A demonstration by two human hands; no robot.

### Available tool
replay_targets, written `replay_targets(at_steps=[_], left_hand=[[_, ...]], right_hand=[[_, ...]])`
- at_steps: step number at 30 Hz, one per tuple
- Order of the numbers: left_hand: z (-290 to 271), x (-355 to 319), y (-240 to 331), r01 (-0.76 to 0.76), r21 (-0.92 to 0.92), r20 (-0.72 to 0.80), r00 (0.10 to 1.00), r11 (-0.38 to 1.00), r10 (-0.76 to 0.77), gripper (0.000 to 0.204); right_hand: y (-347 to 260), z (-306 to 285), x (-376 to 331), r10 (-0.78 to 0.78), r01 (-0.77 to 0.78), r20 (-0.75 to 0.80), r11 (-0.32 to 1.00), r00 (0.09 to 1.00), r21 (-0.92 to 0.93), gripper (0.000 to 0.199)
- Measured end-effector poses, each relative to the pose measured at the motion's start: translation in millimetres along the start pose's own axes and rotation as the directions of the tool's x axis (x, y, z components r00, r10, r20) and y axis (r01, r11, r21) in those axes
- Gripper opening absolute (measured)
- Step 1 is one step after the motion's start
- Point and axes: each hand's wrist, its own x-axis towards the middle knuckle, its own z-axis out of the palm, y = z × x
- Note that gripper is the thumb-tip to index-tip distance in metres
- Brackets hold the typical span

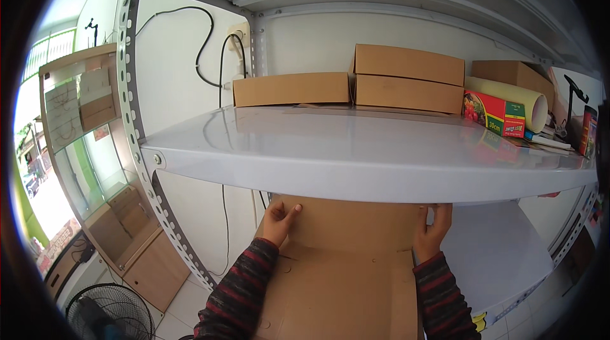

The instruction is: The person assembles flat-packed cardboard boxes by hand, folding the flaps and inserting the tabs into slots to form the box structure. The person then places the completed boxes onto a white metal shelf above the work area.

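Observation:
A large brown cardboard sheet (337, 283) with creases and small round tabs lies before me, its far end running under the front edge of the white metal shelf (356, 182). My left hand (279, 220) grips its left edge near the far end, thumb on top and fingers curled. On the opposite edge my right hand (434, 229) is closed round the cardboard, fingertips up by the shelf's lip. Both forearms wear dark sleeves with red stripes. The far edge of the sheet is partly hidden beneath the shelf.
On the shelf stand a low brown box (291, 89), two stacked boxes (408, 79), a red and green carton (494, 114) and a pale roll (508, 95). A lower white shelf (502, 244) is at right. A black fan (109, 311) and wooden cabinet (143, 270) are at left.

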Motion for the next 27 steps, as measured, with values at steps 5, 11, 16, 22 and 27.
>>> replay_targets(at_steps=[5, 11, 16, 22, 27], left_hand=[[3, -5, 5, 0.046, -0.090, 0.020, 0.999, 0.995, -0.045, 0.025], [1, -1, -2, 0.053, -0.026, 0.016, 0.998, 0.998, -0.053, 0.033], [8, -2, 2, -0.004, -0.093, -0.051, 0.999, 0.996, -0.001, 0.022], [2, -1, -5, -0.001, -0.082, -0.025, 1.000, 0.997, -0.001, 0.023], [2, -4, 1, 0.029, -0.061, 0.015, 1.000, 0.998, -0.028, 0.029]], right_hand=[[-14, 8, -10, 0.189, -0.188, 0.015, 0.961, 0.982, 0.201, 0.049], [-3, 16, -25, 0.079, -0.080, 0.038, 0.996, 0.996, 0.025, 0.062], [-7, 16, -25, 0.029, -0.029, 0.034, 1.000, 0.999, -0.005, 0.065], [-7, 18, -27, 0.015, -0.015, 0.034, 1.000, 0.999, 0.022, 0.065], [-6, 17, -27, 0.036, -0.037, 0.044, 0.999, 0.998, 0.026, 0.065]])
